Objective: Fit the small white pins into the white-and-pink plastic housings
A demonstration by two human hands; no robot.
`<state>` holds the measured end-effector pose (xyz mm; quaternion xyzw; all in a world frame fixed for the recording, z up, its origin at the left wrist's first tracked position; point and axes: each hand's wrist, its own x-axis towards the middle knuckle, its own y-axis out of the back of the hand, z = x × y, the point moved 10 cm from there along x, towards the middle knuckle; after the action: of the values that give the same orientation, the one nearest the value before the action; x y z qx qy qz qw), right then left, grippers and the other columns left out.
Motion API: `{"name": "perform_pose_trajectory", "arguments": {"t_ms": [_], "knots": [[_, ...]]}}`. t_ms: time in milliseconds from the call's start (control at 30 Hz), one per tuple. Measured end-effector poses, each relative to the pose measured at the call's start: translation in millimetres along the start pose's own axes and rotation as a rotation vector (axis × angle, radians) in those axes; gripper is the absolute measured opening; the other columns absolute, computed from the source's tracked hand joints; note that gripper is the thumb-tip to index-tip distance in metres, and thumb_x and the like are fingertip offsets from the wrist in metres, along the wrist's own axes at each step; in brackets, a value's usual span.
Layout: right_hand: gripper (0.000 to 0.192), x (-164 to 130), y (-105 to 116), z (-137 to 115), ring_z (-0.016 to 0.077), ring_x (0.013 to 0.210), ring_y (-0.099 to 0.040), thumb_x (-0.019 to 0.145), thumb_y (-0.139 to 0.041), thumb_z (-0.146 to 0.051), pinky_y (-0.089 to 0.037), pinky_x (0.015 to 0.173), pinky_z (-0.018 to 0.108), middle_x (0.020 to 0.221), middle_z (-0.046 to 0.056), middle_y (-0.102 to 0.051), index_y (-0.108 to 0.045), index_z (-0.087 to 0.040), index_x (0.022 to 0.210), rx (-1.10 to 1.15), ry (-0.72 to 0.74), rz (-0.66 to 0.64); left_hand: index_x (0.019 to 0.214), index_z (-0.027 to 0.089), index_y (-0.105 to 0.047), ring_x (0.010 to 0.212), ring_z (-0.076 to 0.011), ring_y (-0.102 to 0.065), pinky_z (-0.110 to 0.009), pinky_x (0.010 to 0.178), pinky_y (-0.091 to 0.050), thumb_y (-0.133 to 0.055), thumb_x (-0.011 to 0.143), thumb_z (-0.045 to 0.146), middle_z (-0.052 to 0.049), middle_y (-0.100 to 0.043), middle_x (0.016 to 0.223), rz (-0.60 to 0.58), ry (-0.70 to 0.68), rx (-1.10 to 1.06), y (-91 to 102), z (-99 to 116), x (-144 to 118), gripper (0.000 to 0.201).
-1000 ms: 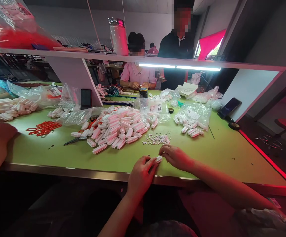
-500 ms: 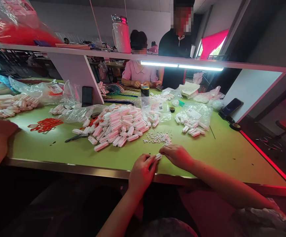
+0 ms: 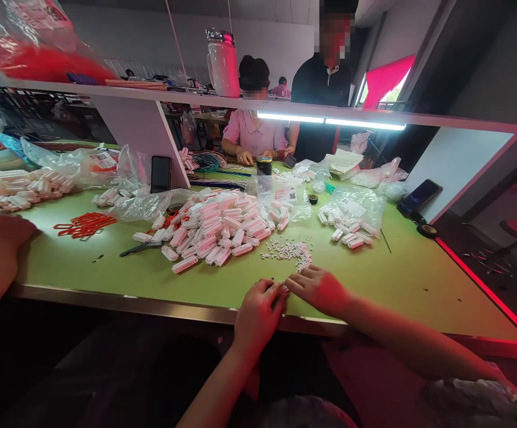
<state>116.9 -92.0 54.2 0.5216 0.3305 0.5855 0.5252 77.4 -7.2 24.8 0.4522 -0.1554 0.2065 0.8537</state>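
Near the front edge of the table, my left hand [image 3: 258,310] pinches a small white plastic housing [image 3: 284,288] between thumb and fingers. My right hand [image 3: 321,290] has come up against it from the right, its fingers closed at the housing's end; any small part between them is hidden. Just beyond my hands lies a scatter of tiny white pieces [image 3: 297,253]. A large heap of similar white housings [image 3: 222,229] spreads to the left of those pieces.
Black-handled pliers [image 3: 140,248], orange strips [image 3: 86,224] and a phone [image 3: 160,174] lie or stand to the left. More housings in a plastic bag [image 3: 360,208] are at right, near another phone [image 3: 420,197]. A co-worker's hand [image 3: 6,232] rests at far left; two people are opposite.
My right hand has moved slightly down and left onto the housing, covering more of it. The left hand keeps its hold. The view has shifted slightly.
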Motion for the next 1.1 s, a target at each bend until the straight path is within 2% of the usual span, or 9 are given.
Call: {"name": "perform_pose_trajectory", "arguments": {"t_ms": [233,433,533,600,667,767,833,967,1100], "knots": [[0.022,1.7,0.7,-17.3,0.0183,0.071,-0.061,0.102,-0.041,-0.01,-0.042,0.062,0.033,0.089,0.009,-0.071,-0.062,-0.015,0.107,-0.112,0.008,0.031,0.11,0.022,-0.071,0.087,-0.0223,-0.065,-0.037,0.079,-0.055,-0.051,0.096,0.032,-0.007,-0.066,0.097,0.002,-0.044,-0.063,-1.1,-3.1,0.8,0.026],[0.025,0.4,-6.8,-34.0,0.0239,0.088,-0.067,0.099,-0.041,-0.008,-0.047,0.072,0.035,0.105,0.021,-0.071,-0.061,-0.005,0.113,-0.124,0.02,0.071,0.109,0.021,-0.071,0.086,-0.0216,-0.065,-0.037,0.08,-0.055,-0.05,0.096,0.031,-0.007,-0.066,0.097,-0.025,-0.035,-0.073,-1.6,-4.5,0.5,0.026],[0.02,-2.4,-9.7,-10.3,0.0217,0.083,-0.067,0.098,-0.048,-0.013,-0.047,0.07,0.032,0.1,0.015,-0.073,-0.064,-0.012,0.11,0.051,-0.077,0.012,0.11,0.022,-0.072,0.086,-0.0212,-0.065,-0.036,0.079,-0.055,-0.05,0.098,0.035,-0.007,-0.066,0.098,-0.024,-0.029,-0.037,-0.6,-2.2,0.0,0.028],[0.015,-9.0,-11.2,30.8,0.0183,0.076,-0.066,0.098,-0.053,-0.02,-0.044,0.067,0.028,0.087,0.007,-0.074,-0.067,-0.018,0.104,0.188,-0.282,-0.013,0.112,0.022,-0.072,0.087,-0.021,-0.065,-0.035,0.08,-0.055,-0.05,0.099,0.037,-0.008,-0.066,0.098,-0.011,-0.043,-0.015,0.7,0.6,0.2,0.03],[0.017,-19.0,-10.1,72.4,0.0165,0.076,-0.066,0.099,-0.052,-0.022,-0.043,0.067,0.025,0.087,0.005,-0.074,-0.069,-0.019,0.101,0.246,-0.467,0.0,0.118,0.023,-0.071,0.088,-0.0208,-0.065,-0.034,0.081,-0.055,-0.049,0.099,0.037,-0.008,-0.065,0.099,-0.012,-0.062,-0.002,1.0,3.3,1.1,0.032],[0.016,-28.4,-9.8,107.5,0.0156,0.081,-0.064,0.097,-0.055,-0.018,-0.041,0.069,0.024,0.093,0.006,-0.072,-0.071,-0.018,0.095,0.305,-0.568,0.013,0.128,0.028,-0.067,0.087,-0.0196,-0.063,-0.033,0.081,-0.054,-0.048,0.1,0.033,-0.007,-0.062,0.097,-0.059,-0.111,0.017,-1.5,9.0,2.9,0.034],[0.017,-28.8,-11.7,110.3,0.0146,0.081,-0.064,0.095,-0.056,-0.015,-0.041,0.069,0.023,0.094,0.005,-0.07,-0.072,-0.018,0.09,0.351,-0.545,0.008,0.13,0.032,-0.065,0.086,-0.0194,-0.061,-0.034,0.081,-0.053,-0.047,0.1,0.03,-0.006,-0.059,0.095,-0.103,-0.151,0.048,-4.0,13.7,3.7,0.035],[0.015,-22.5,-18.7,90.8,0.014,0.083,-0.063,0.094,-0.059,-0.015,-0.041,0.071,0.023,0.095,0.004,-0.068,-0.072,-0.019,0.089,0.394,-0.445,-0.029,0.129,0.033,-0.066,0.085,-0.0205,-0.058,-0.036,0.08,-0.052,-0.046,0.1,0.027,-0.007,-0.057,0.093,-0.135,-0.179,0.113,-5.6,18.6,4.7,0.036],[0.014,-16.7,-28.7,73.2,0.0159,0.08,-0.063,0.096,-0.058,-0.019,-0.04,0.068,0.024,0.097,0.006,-0.068,-0.071,-0.019,0.091,0.27,-0.397,-0.132,0.127,0.031,-0.067,0.084,-0.021,-0.056,-0.036,0.079,-0.052,-0.045,0.1,0.025,-0.007,-0.056,0.09,-0.127,-0.187,0.134,-5.6,21.4,4.9,0.036]]}}
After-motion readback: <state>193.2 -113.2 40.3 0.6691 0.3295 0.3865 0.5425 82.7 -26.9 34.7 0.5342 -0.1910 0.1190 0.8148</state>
